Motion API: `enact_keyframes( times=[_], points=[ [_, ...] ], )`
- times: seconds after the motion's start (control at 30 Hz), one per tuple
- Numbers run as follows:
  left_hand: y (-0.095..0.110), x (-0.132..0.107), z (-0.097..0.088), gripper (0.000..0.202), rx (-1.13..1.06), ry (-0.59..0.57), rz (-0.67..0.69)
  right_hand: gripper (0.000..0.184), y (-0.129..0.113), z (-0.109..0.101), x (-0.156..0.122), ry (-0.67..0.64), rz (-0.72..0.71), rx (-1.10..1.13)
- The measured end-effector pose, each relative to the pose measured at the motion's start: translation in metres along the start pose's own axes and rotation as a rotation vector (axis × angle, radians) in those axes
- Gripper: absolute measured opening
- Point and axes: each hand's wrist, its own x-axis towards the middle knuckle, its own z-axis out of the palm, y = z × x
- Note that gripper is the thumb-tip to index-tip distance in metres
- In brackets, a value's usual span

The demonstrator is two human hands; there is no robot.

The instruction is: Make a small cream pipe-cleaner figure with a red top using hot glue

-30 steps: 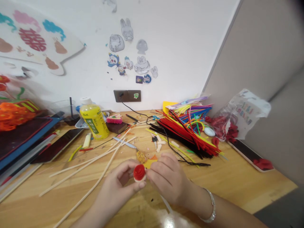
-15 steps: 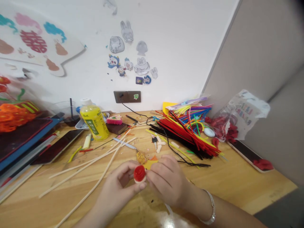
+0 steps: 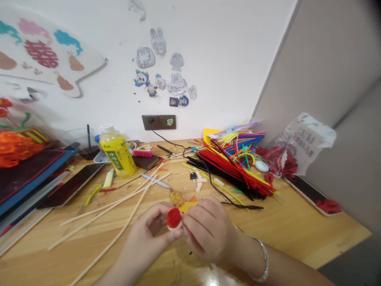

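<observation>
left hand (image 3: 145, 234): fingers (image 3: 157, 208) pinching red rose (image 3: 174, 218) | right hand (image 3: 208, 230): fingers (image 3: 193, 222) curled against rose | yellow foam (image 3: 188, 206) just behind, above tabletop (image 3: 297, 234)

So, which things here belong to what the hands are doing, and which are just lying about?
In use: left hand, right hand, red flower, yellow scrap.

Lying about: pipe cleaners, wooden sticks, yellow bottle, keys, plastic bag.

Yellow drink bottle (image 3: 118, 155) on wooden desk (image 3: 297, 224); heaped pipe cleaners (image 3: 235, 167) near plastic bag (image 3: 306, 143) of red pieces.
</observation>
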Motion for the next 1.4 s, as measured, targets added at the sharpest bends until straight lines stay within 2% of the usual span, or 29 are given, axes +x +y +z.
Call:
enact_keyframes(
  times=[0.43, 0.87, 1.17, 1.4],
  points=[
    [-0.0031, 0.0006, -0.0028, 0.017, 0.011, -0.046, 0.013, 0.014, -0.0002, -0.0002, -0.0029, -0.023, -0.025, -0.006],
    [-0.0034, -0.0009, -0.0009, 0.016, -0.006, -0.026, 0.023, 0.015, -0.0023, 0.0003, -0.0018, -0.012, -0.020, -0.018],
    [-0.0095, 0.0024, -0.0056, 0.017, 0.022, -0.095, 0.039, 0.016, -0.0021, 0.0006, -0.0022, -0.014, -0.030, -0.016],
    [-0.0059, 0.0015, -0.0060, 0.017, 0.046, -0.089, 0.043, 0.016, -0.0030, -0.0003, -0.0008, -0.019, -0.024, -0.018]
  ],
)
